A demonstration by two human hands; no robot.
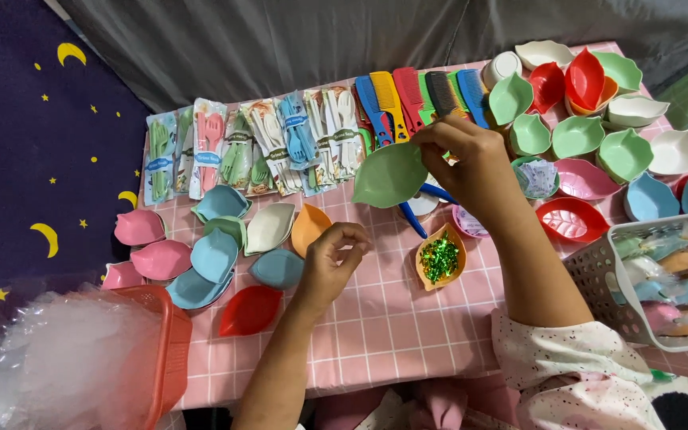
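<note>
We hold a green leaf dish [389, 174] pinched in right hand [471, 163] above table [392, 318] centre, near combs [420, 95] at far edge; left hand [332, 263] loosely curled, holding nothing visible, by orange dish [309, 228]; mid-sorting, we judge.

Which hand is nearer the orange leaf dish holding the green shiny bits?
Left, by a little. The left hand hovers just left of the orange leaf dish, fingers curled and empty. The right hand is above it, farther up the table, pinching a green leaf dish.
</note>
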